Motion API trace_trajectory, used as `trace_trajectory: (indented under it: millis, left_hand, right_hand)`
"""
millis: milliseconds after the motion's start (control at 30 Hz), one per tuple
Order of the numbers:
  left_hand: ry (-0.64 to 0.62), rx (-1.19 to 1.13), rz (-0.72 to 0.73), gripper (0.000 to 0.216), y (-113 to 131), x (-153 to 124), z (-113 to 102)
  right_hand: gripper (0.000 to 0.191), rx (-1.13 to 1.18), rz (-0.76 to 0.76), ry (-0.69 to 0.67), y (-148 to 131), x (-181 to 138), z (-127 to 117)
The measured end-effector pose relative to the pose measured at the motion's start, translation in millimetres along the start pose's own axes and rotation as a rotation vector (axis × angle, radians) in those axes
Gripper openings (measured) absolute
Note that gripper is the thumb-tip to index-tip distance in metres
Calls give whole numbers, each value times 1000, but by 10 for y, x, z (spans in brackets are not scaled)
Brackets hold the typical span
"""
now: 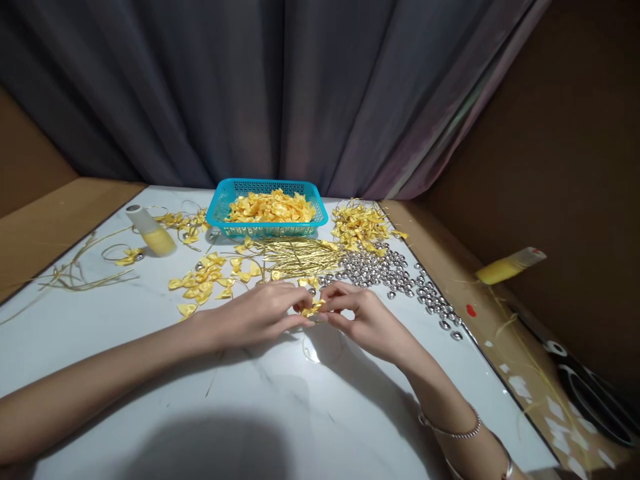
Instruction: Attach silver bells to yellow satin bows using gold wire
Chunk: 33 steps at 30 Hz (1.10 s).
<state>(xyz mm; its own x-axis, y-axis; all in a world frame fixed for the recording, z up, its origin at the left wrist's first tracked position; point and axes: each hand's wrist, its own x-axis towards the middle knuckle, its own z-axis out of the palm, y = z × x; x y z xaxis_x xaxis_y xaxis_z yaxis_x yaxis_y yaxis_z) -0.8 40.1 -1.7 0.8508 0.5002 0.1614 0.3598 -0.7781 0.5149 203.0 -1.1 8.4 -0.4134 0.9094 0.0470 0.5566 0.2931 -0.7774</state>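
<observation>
Between the fingertips of both hands is a small yellow ribbon bow (313, 308), partly covered by the fingers. My left hand (273, 308) pinches its left side, and my right hand (357, 313) pinches the right side. A thin gold cord loop (320, 357) hangs below the bow onto the white tabletop. Just beyond the hands lies a bundle of gold cords (300, 257). Loose yellow bows (203, 283) are scattered past my left forearm. Many silver bells or beads (375, 268) spread beyond my right hand; their exact kind is too small to tell.
A blue basket (267, 231) full of yellow bows stands at the back. Beside it is a pile of corded bows (361, 223). A glue-like bottle (151, 231) stands left; another yellow bottle (511, 265) lies right. Black-handled scissors (595, 400) rest on the cardboard at right.
</observation>
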Motion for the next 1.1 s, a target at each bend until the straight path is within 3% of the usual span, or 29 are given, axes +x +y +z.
trace_trajectory:
  millis: [233, 500, 867, 967, 1100]
  left_hand:
    - [42, -67, -17, 14, -15, 11, 57]
    - [60, -70, 2, 15, -28, 19, 52]
    - [35, -124, -8, 14, -11, 23, 31]
    - [-12, -240, -79, 11, -17, 22, 13]
    - [-63, -473, -268, 23, -63, 40, 1]
  right_hand:
    - [19, -35, 43, 29, -14, -1, 54]
    - [22, -147, -125, 125, 41, -34, 171]
    - [24, -241, -129, 91, 26, -46, 224]
    - [24, -238, -126, 90, 36, -59, 216]
    - [24, -168, -142, 162, 39, -59, 170]
